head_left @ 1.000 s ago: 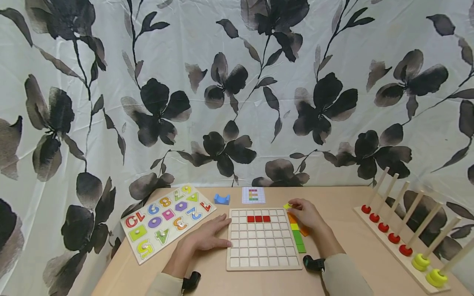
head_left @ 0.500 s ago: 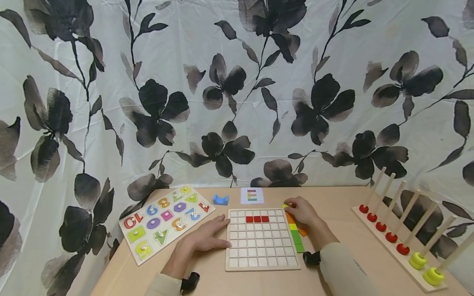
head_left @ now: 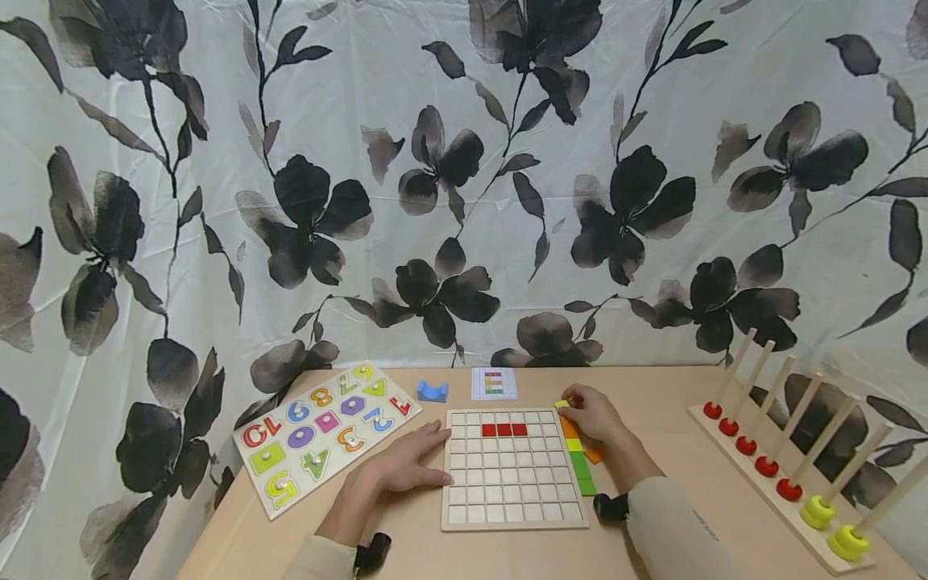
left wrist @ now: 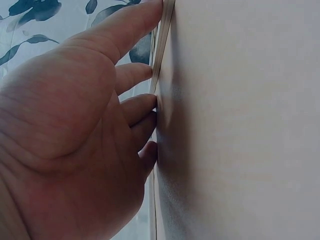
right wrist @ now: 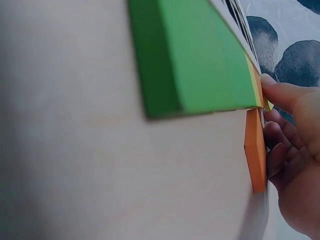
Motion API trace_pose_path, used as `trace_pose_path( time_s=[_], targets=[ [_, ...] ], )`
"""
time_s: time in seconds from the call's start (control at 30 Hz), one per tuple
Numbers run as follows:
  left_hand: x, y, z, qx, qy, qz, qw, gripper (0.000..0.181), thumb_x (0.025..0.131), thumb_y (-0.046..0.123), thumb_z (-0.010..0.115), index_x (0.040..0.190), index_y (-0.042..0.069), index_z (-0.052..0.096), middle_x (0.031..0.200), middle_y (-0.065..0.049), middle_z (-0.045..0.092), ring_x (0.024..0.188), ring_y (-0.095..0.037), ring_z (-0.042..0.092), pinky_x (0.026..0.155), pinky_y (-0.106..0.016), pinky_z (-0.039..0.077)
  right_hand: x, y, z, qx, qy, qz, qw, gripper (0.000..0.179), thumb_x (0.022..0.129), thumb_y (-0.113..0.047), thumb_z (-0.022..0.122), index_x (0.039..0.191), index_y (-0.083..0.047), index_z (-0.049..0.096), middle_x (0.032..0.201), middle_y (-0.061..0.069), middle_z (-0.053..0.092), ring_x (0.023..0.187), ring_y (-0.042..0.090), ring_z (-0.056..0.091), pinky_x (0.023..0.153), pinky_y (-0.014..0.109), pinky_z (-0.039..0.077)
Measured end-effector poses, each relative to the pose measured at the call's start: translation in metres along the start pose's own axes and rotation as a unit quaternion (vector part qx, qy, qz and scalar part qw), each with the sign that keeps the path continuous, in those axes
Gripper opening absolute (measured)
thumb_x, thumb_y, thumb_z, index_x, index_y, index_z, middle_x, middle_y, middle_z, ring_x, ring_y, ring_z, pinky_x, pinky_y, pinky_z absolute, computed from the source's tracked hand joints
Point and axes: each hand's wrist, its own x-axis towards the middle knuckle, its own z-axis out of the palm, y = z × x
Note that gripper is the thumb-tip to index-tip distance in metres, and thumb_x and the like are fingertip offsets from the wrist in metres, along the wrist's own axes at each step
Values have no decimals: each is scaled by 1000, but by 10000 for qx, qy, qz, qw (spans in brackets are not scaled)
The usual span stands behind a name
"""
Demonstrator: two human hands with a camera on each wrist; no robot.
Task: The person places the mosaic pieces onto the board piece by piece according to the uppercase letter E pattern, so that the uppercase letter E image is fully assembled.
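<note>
A wooden grid board [head_left: 515, 522] lies on the table with red square tiles [head_left: 504, 430] in a row of its upper part. My left hand [head_left: 402, 461] rests flat along the board's left edge, fingers straight, with thumb and fingertips at the edge in the left wrist view. Beyond the upper right corner, my right hand [head_left: 596, 415] pinches a small yellow tile [head_left: 561, 404] between thumb and curled fingers. Along the right edge lie orange [head_left: 569, 429], yellow [head_left: 574, 445] and green [head_left: 583, 474] tiles. Another orange piece [right wrist: 256, 150] lies under the right hand.
A number-and-shape puzzle board [head_left: 326, 439] lies at left. A blue block [head_left: 432, 392] and a pattern card [head_left: 495, 383] sit behind the grid. At right stands a peg rack [head_left: 783, 491] with red and yellow rings. A floral cloth [head_left: 406, 201] hangs behind the table.
The right hand has drawn in slightly at the upper right corner, and the yellow tile at its fingertips has shifted a little. The left hand and grid board stay put.
</note>
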Motion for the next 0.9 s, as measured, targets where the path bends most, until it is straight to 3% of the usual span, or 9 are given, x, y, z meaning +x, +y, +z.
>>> trace_pose_path(
  time_s=[0.37,0.9],
  targets=[
    [0,0,-1,-7,-29,-27,10000,85,92,52,74,159,11,43,170,-19,28,158,-39,26,127,-60,24,0,10,-2,825,399,-115,9957,13,96,-11,75,106,-8,66,93,8,60,90,23,54,74,21,46],
    [-2,2,0,14,-22,-16,10000,86,92,53,75,159,10,43,170,-19,28,158,-39,27,127,-60,25,3,8,-6,1212,580,54,9909,12,96,-9,75,105,-3,72,90,9,65,84,23,56,67,21,49]
  ],
)
